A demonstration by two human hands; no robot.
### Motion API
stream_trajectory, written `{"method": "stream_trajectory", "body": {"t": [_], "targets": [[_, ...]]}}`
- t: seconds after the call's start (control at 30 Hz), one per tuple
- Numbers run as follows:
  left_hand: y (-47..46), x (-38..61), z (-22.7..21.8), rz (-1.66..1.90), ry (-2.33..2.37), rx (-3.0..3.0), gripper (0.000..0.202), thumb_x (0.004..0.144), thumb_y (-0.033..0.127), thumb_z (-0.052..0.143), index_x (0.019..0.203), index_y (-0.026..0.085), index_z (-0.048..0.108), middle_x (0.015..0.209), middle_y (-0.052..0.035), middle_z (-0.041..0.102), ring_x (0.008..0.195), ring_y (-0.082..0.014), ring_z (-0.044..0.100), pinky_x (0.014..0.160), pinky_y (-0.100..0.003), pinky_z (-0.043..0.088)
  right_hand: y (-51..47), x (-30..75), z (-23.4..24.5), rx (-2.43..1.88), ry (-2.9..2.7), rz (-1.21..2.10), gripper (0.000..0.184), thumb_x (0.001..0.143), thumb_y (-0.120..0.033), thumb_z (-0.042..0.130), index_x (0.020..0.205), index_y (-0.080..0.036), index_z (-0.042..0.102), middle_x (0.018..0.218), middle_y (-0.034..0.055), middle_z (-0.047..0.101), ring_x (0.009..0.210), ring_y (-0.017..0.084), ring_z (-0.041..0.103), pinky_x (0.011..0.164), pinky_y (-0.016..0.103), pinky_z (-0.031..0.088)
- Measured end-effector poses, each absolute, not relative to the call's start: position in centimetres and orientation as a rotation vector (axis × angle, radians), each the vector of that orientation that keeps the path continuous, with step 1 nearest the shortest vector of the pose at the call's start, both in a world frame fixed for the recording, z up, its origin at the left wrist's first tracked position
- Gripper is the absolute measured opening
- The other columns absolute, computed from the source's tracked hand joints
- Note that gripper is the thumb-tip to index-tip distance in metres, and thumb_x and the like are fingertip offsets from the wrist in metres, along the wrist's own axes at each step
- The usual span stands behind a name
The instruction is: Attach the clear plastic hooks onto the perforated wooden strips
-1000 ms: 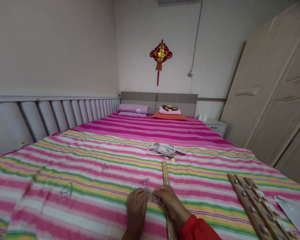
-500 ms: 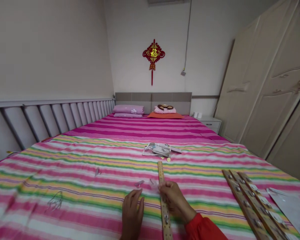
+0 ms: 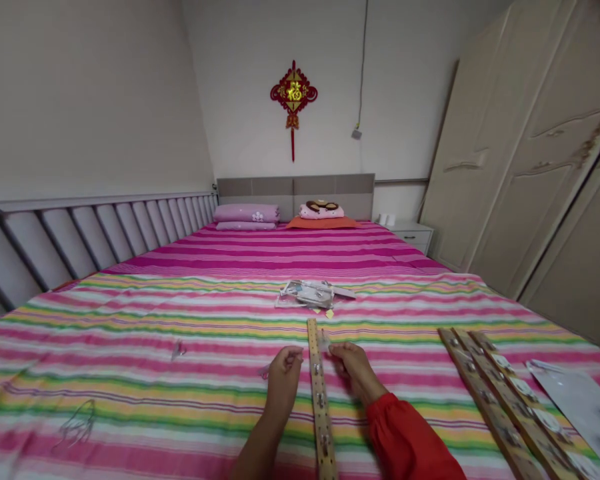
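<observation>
A narrow wooden strip (image 3: 316,387) with rows of small holes lies lengthwise before me, with several small metal fittings along it. My right hand (image 3: 353,365) is closed in a pinch just right of the strip's far part, holding a small clear plastic packet (image 3: 324,340) at the strip's edge. Left of the strip, my left hand (image 3: 285,373) has its fingers curled together; whatever they might hold is hidden. Partly behind that hand lies another small packet (image 3: 264,371). One more small clear packet (image 3: 179,350) rests farther left on the striped sheet (image 3: 145,373).
Several wooden strips with metal fittings (image 3: 485,393) lie at right beside a clear plastic bag (image 3: 575,400). Plastic packaging (image 3: 307,293) lies ahead. A tangle of thin wire or cord (image 3: 77,423) is at left. Folded bedding (image 3: 247,215) sits by the headboard (image 3: 330,190).
My left hand has risen closer to the strip and its fingers have curled in. My right hand has shifted slightly away from the strip, uncovering more metal fittings. The whole view has shifted a little.
</observation>
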State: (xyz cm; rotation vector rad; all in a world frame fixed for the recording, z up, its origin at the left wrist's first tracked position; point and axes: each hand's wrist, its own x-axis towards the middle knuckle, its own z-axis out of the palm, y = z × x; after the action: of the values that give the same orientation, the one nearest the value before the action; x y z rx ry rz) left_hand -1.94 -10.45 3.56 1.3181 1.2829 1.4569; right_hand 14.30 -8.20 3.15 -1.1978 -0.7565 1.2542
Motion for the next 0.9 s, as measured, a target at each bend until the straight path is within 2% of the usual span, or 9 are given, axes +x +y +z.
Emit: {"method": "stream_trajectory", "body": {"t": [0.13,0.27,0.43,0.53,0.67,0.77,0.9], "targets": [[-9.0,-1.1,2.8,1.456,1.294,1.230,0.021,0.066,0.032,0.062,0.078,0.016,0.068,0.070,-0.0030,0.069,0.068,-0.0173,0.063,0.067,-0.031,0.050,-7.2,13.6,2.6,-1.184,-0.772,1.271,0.014,0.052,-0.028,0.065,0.053,-0.018,0.054,0.031,-0.0102,0.038,0.030,0.004,0.024,0.034,0.021,0.012],[-7.9,-0.7,1.9,1.447,1.275,1.186,0.020,0.065,0.030,0.062,0.077,0.016,0.068,0.076,-0.0050,0.071,0.076,-0.0198,0.065,0.074,-0.034,0.050,-6.9,13.2,2.2,-1.179,-0.799,1.292,0.014,0.052,-0.027,0.064,0.051,-0.018,0.053,0.031,-0.0109,0.035,0.031,0.004,0.022,0.036,0.021,0.011],[-7.4,-0.7,1.9,1.464,1.277,1.193,0.021,0.067,0.032,0.062,0.080,0.015,0.067,0.078,-0.0056,0.071,0.079,-0.0202,0.065,0.076,-0.034,0.050,-7.0,13.4,2.4,-1.188,-0.868,1.266,0.015,0.056,-0.031,0.061,0.050,-0.021,0.051,0.030,-0.0126,0.029,0.031,0.005,0.017,0.036,0.023,0.012],[-7.4,-0.9,3.1,1.460,1.260,1.226,0.027,0.069,0.034,0.062,0.088,0.015,0.067,0.087,-0.0071,0.071,0.085,-0.0198,0.065,0.081,-0.033,0.049,-6.9,13.8,3.4,-1.190,-0.962,1.195,0.012,0.057,-0.029,0.060,0.052,-0.020,0.054,0.033,-0.0106,0.036,0.033,0.006,0.024,0.038,0.023,0.019],[-7.2,-1.0,5.4,1.473,1.261,1.477,0.029,0.077,0.036,0.059,0.098,0.020,0.069,0.103,-0.0073,0.067,0.096,-0.0194,0.062,0.081,-0.031,0.049,-6.5,14.5,5.7,-1.162,-1.166,1.086,0.006,0.052,-0.021,0.062,0.049,-0.019,0.059,0.044,-0.0052,0.053,0.045,0.010,0.042,0.048,0.024,0.033],[-7.0,-1.1,6.8,1.457,1.253,1.785,0.025,0.079,0.034,0.058,0.097,0.023,0.072,0.098,-0.0062,0.066,0.094,-0.0197,0.060,0.078,-0.032,0.049,-6.3,14.8,7.3,-1.131,-1.324,1.021,0.003,0.052,-0.017,0.062,0.050,-0.019,0.064,0.050,-0.0037,0.060,0.052,0.012,0.048,0.054,0.025,0.036],[-6.9,-1.4,7.5,1.396,1.207,1.933,0.019,0.077,0.029,0.058,0.084,0.022,0.074,0.085,-0.0061,0.067,0.084,-0.0197,0.061,0.073,-0.031,0.049,-6.4,14.9,8.7,-1.103,-1.443,0.975,0.010,0.053,-0.014,0.060,0.056,-0.020,0.068,0.052,-0.0039,0.061,0.052,0.012,0.048,0.053,0.024,0.036]]}}
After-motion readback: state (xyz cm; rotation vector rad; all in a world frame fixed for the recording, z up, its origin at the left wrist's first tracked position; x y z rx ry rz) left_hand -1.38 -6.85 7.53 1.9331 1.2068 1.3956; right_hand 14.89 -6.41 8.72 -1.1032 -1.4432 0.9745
